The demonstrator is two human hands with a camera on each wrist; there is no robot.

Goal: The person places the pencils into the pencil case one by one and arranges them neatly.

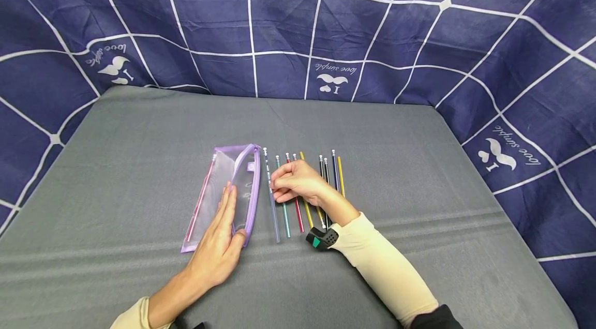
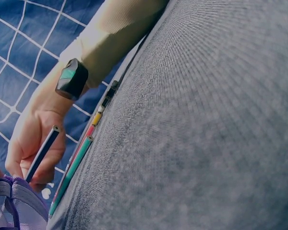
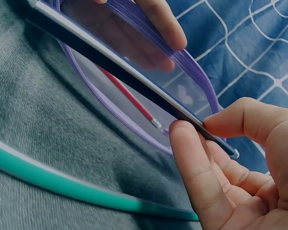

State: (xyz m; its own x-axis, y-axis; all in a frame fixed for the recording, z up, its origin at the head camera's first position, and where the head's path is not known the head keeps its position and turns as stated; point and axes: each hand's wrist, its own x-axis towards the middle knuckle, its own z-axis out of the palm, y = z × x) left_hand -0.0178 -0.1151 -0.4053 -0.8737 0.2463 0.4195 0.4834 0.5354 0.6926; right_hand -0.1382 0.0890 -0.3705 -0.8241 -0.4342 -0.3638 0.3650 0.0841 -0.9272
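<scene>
A see-through mesh pencil pouch (image 1: 255, 199) with purple zip edging lies left of centre, its mouth gaping toward the right. My left hand (image 1: 216, 251) grips its upper edge, thumb at the zip and long fingers over the mesh. Inside, along the far left side, is a red pencil (image 3: 129, 96) with an eraser end. My right hand (image 1: 298, 181) pinches a dark blue pencil (image 3: 129, 72) near its eraser end, between thumb and forefinger. That pencil runs alongside the open mouth, outside the pouch. Beneath the right hand lies a green pencil (image 1: 286, 220).
Several more pencils lie in a rough row to the right, among them a red pencil (image 1: 298, 215), a yellow pencil (image 1: 341, 174) and a navy pencil (image 1: 334, 168). The grey cloth surface (image 1: 419, 179) meets a blue checked curtain (image 1: 288, 24) behind.
</scene>
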